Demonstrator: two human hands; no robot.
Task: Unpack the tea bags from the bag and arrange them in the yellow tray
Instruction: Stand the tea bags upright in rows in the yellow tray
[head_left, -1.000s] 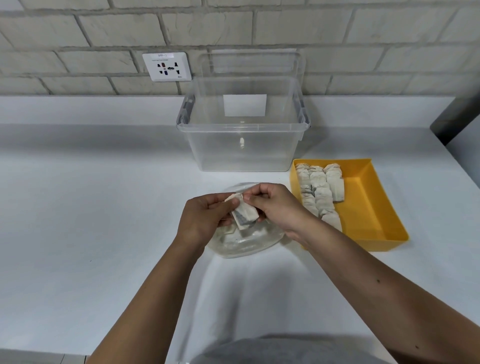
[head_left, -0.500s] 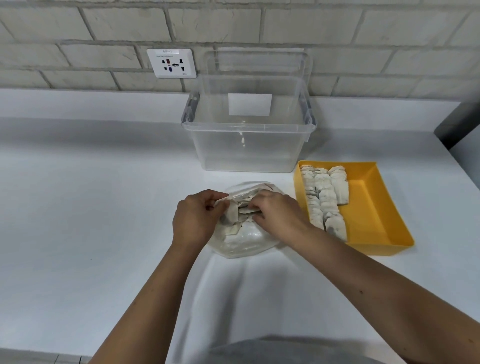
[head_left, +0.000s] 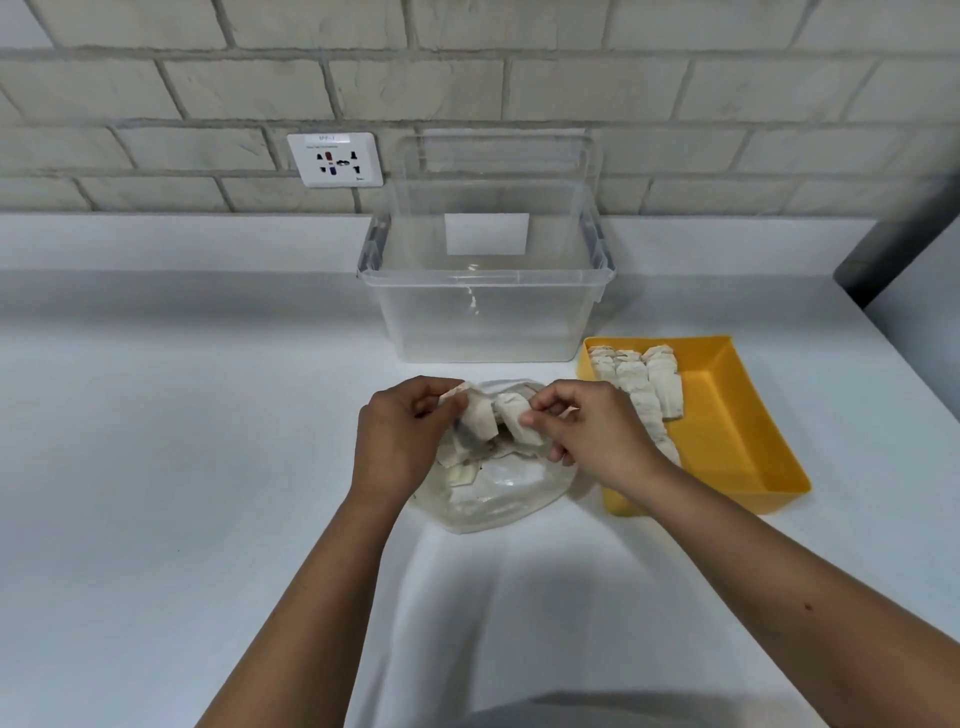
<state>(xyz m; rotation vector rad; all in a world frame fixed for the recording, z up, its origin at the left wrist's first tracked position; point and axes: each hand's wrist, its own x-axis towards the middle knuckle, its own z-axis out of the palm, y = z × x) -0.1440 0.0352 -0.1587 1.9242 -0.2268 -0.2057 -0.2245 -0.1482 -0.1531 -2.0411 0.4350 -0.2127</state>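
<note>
Above the clear plastic bag (head_left: 493, 496) on the white countertop (head_left: 182, 467), the left hand (head_left: 400, 441) pinches one tea bag (head_left: 477, 420) and the right hand (head_left: 589, 436) pinches a second tea bag (head_left: 515, 423), beside the yellow tray (head_left: 737, 431) holding rows of tea bags (head_left: 652, 382), with a transparent storage bin (head_left: 488, 317) behind.

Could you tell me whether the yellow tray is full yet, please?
Partly full: tea bags fill the left of the yellow tray; the right is bare.

Tray (head_left: 753, 431) at 3 o'clock is bright yellow, tea bags (head_left: 480, 413) off-white with greyish-brown smudges, bag (head_left: 498, 493) see-through, table (head_left: 182, 467) plain white, wall (head_left: 467, 78) at 12 pale grey brickwork.
</note>
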